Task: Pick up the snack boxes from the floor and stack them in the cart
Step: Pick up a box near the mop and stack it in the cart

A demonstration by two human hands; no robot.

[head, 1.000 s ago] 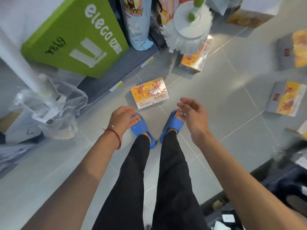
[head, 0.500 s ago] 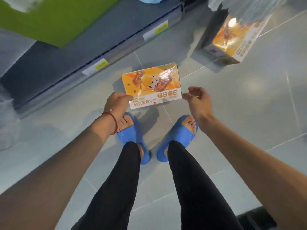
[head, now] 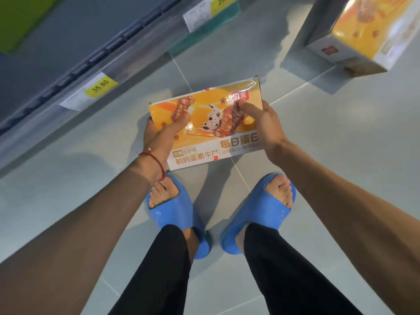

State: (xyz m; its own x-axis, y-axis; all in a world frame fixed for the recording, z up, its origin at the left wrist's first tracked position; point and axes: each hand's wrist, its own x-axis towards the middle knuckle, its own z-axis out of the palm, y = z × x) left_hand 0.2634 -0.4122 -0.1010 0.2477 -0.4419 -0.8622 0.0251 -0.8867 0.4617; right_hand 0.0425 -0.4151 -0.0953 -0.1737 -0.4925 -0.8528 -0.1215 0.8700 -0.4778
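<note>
An orange and white snack box (head: 205,123) lies flat just in front of my feet, over the grey tiled floor. My left hand (head: 162,135) grips its left end, thumb on the printed top and fingers under the edge. My right hand (head: 261,126) grips its right end, thumb pressed on top. A second snack box (head: 361,35) of the same kind stands on the floor at the upper right. The cart is out of view.
A low grey shelf edge (head: 95,71) with yellow price tags (head: 101,85) runs diagonally along the upper left. My feet in blue slippers (head: 177,214) stand close below the held box. Grey floor tiles (head: 341,137) stretch to the right.
I have bent much closer to the floor. Both hands, apart from the box a moment ago, have closed on its two ends.
</note>
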